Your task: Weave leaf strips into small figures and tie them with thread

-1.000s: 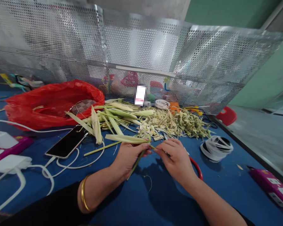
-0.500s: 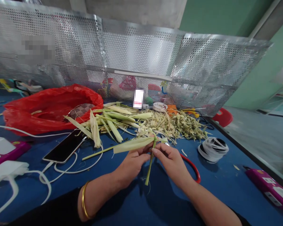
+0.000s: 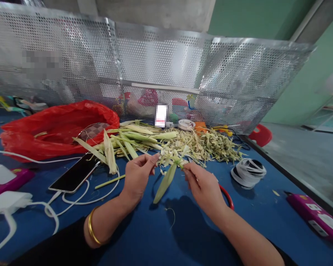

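My right hand [image 3: 202,183] pinches a knotted corn husk strip [image 3: 166,181] by its stem end. One broad pale green blade hangs down to the left from the knot, and a shorter piece points upward. To the left, my left hand [image 3: 138,177] is closed with thumb and finger pressed together, apart from the strip. What it pinches, if anything, I cannot make out. Behind both hands lie a pile of corn husks [image 3: 135,138] and a heap of shredded husk bits [image 3: 194,146]. A red loop handle [image 3: 226,197] shows partly beneath my right forearm.
An open red plastic bag [image 3: 58,129] stands at left, beside a smartphone [image 3: 74,173] on a white cable [image 3: 55,216]. A roll of white ribbon [image 3: 248,173] and a purple power strip [image 3: 316,218] lie at right. Behind stands a perforated translucent screen [image 3: 161,55].
My left hand has let go of the husk strip and moved left. The strip has turned in my right hand, so its broad blade now points down instead of sideways.
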Motion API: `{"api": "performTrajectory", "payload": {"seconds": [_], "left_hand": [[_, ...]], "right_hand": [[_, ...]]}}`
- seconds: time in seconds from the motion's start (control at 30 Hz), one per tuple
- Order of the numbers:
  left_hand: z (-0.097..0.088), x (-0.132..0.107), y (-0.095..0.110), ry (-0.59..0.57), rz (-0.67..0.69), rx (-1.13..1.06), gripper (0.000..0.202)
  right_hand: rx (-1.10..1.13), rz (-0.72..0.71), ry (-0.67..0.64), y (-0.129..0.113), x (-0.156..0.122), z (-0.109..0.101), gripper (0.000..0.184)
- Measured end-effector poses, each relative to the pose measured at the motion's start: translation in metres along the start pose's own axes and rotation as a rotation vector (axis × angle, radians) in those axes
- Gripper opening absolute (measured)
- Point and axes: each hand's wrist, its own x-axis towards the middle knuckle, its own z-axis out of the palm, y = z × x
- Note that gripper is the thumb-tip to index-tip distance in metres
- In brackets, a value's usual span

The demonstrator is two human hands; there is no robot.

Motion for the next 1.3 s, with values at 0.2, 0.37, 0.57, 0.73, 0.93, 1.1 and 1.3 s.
{"api": "performTrajectory", "payload": {"seconds": [0.2, 0.37, 0.57, 0.73, 0.93, 1.1, 1.3], "left_hand": [[-0.003, 0.004, 0.012, -0.306, 0.234, 0.35, 0.023], [0.004, -0.002, 0.016, -0.503, -0.084, 0.125, 0.02], [0.006, -0.007, 0.015, -0.281, -0.335, -0.235, 0.023], [0.01, -0.017, 0.012, -0.413, -0.414, -0.211, 0.023], [0.012, -0.021, 0.009, -0.614, -0.439, -0.097, 0.036], [0.003, -0.014, 0.013, -0.208, -0.035, 0.167, 0.031], [0.001, -0.016, 0.011, -0.201, 0.028, 0.308, 0.049]], "right_hand": [[-0.327, -0.286, -0.011, 0.0, 0.007, -0.003, 0.025], [-0.336, -0.365, 0.199, -0.004, 0.007, -0.007, 0.019], [-0.1, -0.173, 0.289, -0.006, 0.002, -0.007, 0.013], [0.42, 0.227, 0.018, -0.005, 0.008, 0.0, 0.021], [0.725, 0.399, 0.014, -0.004, 0.01, 0.0, 0.026], [0.67, 0.391, 0.164, -0.004, 0.012, -0.007, 0.031], [0.654, 0.36, 0.141, -0.006, 0.011, -0.009, 0.028]]}}
